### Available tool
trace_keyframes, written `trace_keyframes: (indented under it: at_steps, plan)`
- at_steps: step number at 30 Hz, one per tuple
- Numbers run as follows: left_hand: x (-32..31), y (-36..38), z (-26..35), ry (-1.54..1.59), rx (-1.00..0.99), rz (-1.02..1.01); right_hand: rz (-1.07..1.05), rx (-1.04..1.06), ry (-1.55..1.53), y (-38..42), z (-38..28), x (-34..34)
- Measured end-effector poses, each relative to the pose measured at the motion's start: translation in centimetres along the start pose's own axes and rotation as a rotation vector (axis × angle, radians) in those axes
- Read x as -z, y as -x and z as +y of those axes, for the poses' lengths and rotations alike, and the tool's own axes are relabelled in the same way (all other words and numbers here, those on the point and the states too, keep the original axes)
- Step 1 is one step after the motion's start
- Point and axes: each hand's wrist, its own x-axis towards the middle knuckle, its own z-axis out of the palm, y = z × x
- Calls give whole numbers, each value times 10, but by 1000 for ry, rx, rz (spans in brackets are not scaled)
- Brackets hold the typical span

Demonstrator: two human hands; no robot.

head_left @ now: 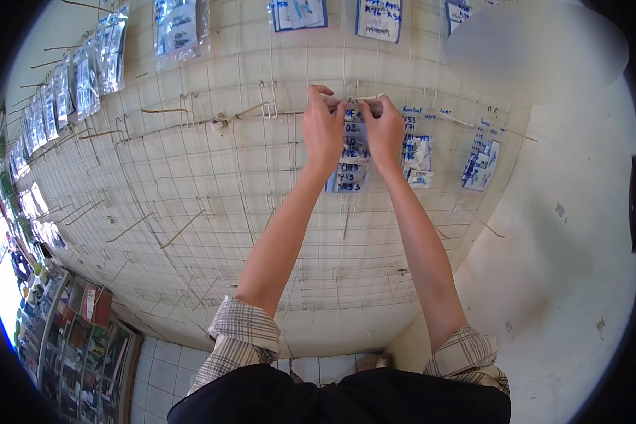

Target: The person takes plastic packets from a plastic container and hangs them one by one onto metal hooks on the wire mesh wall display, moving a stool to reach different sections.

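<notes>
Both of my arms reach up to the wire grid on the wall. A clear plastic bag (pixel 350 166) with blue handwriting hangs between my hands, at a hook. My left hand (pixel 323 128) pinches the bag's top left edge between thumb and fingers. At the top right edge, my right hand (pixel 384 131) is closed on the same bag, its fingers beside the pale hook tip (pixel 371 97). Just right of my right hand hangs another labelled bag (pixel 418 152) with small white packets inside. My fingers partly hide the bag's top edge.
The wire grid (pixel 226 177) carries many protruding hooks. Farther right hangs a labelled bag (pixel 482 155); more bags (pixel 180 28) hang along the top and left. A glass display cabinet (pixel 71 353) stands at lower left. A pale wall (pixel 544 283) borders the right side.
</notes>
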Motion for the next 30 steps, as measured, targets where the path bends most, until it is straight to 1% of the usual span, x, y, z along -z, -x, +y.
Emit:
trace_keyframes:
  at_steps: [2,3,5,7,10,11,12,13,14,15,17,18,19,20,22,23,24,25,26,27,28,29,30]
  plan:
    - [12,10,2,-196,-326,81,-7,-5,127,10,-22,14]
    - [22,18,4,-204,-326,88,-12,-2,118,15,-29,20]
    - [55,44,22,-163,-350,26,155,293,310,32,-38,38]
    - [101,79,34,-111,-340,-65,95,295,147,56,-57,65]
    - [191,142,36,-80,-229,-232,-37,328,-41,123,-76,117]
    - [219,167,32,-131,-195,-194,64,362,-99,157,-77,126]
    - [248,194,16,-154,-199,-154,-54,432,-232,190,-79,129]
    - [274,221,9,-215,-100,-134,-188,487,-373,222,-81,132]
    - [300,251,-1,-309,79,-125,-330,522,-510,254,-84,135]
    - [325,285,-12,-400,262,-115,-515,302,-469,290,-96,132]
    - [370,370,-30,-267,809,153,-1070,-153,-417,361,-96,118]
    - [392,415,-34,-331,916,274,-1111,-152,-438,402,-78,116]
    - [412,457,-35,-395,1023,407,-1291,-401,-359,447,-53,115]
    - [429,494,-34,-417,1049,465,-1472,-638,-258,487,-28,116]
    - [455,564,-24,-580,1189,594,-1819,-568,-1,545,20,134]
    - [461,583,-17,-607,1274,648,-1974,-520,43,574,49,148]
    - [464,604,-9,-628,1338,682,-2122,-458,7,598,81,163]
    - [467,632,-7,-566,1323,782,-2248,-407,-35,618,111,177]
    - [469,652,-6,-591,1341,785,-2346,-386,-31,624,130,178]
    - [467,654,2,-598,1369,814,-2397,-392,47,615,127,166]
    - [467,679,-1,-607,1412,825,-2433,-398,135,609,126,152]
    - [465,671,6,-598,1403,852,-2452,-413,234,603,123,140]
    - [464,668,8,-608,1443,882,-2455,-432,339,602,118,127]
